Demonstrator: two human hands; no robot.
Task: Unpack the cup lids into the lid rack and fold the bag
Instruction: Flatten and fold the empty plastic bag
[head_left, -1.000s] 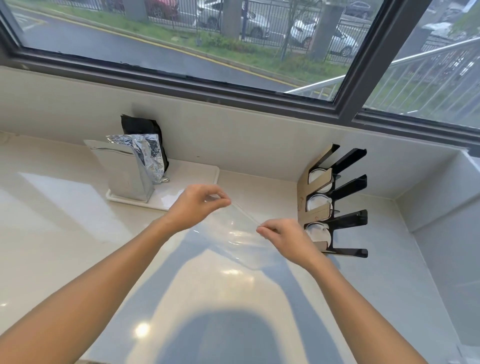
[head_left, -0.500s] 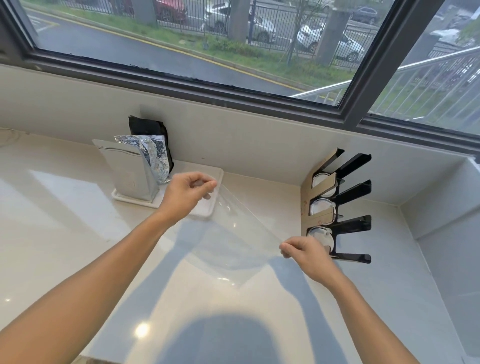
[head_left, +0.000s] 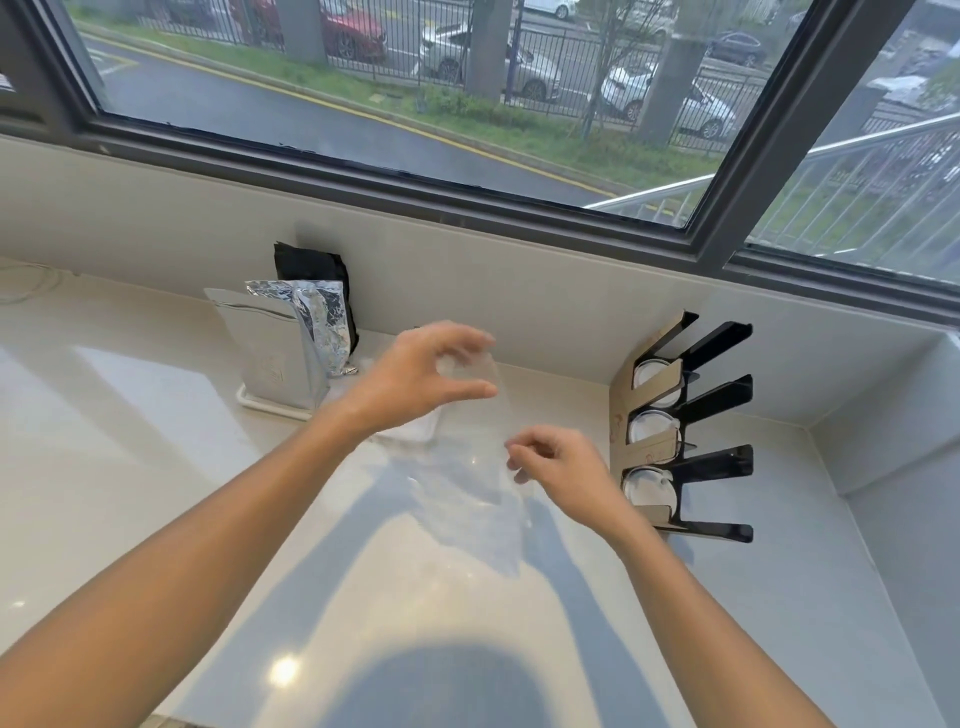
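— What's the person holding over the counter?

— A clear plastic bag. It hangs between the two hands above the pale worktop, crumpled and hard to make out against the surface.

— How do the hands have it?

— The left hand is raised, thumb and fingers curved toward each other with a gap between them, the top edge of the bag at the fingertips; it is blurred, so I cannot tell how firmly it grips. The right hand is lower and to the right, fingers curled in, pinching the bag's side edge.

— And the lids?

— White cup lids sit in the black lid rack against the back wall, right of the hands, one in each of three slots, with a cardboard panel on the rack's left face.

— Anything else there?

— A white tray on the left, carrying a silver foil pouch, a black pouch behind it, and a window above.
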